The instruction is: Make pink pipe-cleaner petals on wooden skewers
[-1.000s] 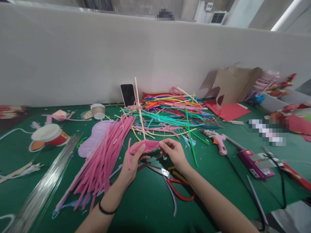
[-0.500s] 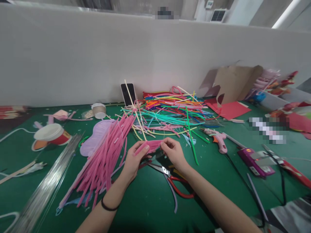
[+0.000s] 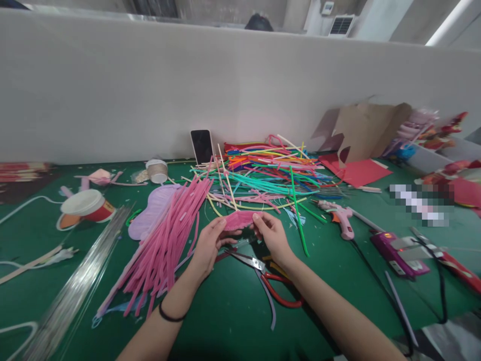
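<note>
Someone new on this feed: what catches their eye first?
Probably the bright heap of multicoloured stems at the back of the green table, and the thick bundle of pink stems left of centre. Nearer, the left hand and right hand hold a pink piece above red-handled scissors.

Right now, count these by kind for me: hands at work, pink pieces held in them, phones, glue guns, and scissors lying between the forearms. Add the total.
Hands: 2 (left hand, right hand)
Pink piece, held by both: 1
Phone: 1
Glue gun: 1
Scissors: 1
Total: 6
</note>
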`<state>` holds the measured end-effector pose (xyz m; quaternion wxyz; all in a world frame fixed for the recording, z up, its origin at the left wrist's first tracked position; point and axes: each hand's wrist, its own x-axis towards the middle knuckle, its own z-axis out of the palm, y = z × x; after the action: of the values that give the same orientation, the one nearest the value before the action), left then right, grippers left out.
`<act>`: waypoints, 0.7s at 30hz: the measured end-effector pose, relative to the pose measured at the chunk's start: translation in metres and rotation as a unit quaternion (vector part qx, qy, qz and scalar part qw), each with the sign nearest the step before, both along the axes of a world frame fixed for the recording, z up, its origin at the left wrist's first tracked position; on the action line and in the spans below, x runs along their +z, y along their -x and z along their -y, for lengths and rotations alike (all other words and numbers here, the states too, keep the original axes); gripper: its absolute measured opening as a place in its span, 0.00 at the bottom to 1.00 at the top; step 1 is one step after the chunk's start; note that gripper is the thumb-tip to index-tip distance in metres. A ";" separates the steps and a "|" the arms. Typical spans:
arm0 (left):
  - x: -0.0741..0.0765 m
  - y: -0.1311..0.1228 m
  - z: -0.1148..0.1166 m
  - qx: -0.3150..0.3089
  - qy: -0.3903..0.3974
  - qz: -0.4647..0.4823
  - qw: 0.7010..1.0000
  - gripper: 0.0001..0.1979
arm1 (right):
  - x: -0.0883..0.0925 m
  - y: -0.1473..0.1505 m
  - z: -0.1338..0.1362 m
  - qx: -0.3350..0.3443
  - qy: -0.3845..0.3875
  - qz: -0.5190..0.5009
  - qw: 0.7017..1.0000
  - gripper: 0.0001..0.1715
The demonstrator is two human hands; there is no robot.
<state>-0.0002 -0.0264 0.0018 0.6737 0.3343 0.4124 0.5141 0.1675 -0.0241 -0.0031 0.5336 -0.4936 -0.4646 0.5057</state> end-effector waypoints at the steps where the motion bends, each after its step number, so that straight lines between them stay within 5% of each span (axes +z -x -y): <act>1: 0.000 0.000 0.000 0.003 0.002 0.004 1.000 0.15 | 0.000 0.000 0.000 0.002 0.004 -0.007 1.000 0.23; 21: -0.005 -0.001 -0.002 0.016 -0.007 0.006 1.000 0.13 | -0.001 0.008 0.002 0.088 0.046 -0.068 0.993 0.18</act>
<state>0.0012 -0.0241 -0.0032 0.6654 0.3290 0.4106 0.5295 0.1592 -0.0260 -0.0041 0.4945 -0.4394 -0.4449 0.6037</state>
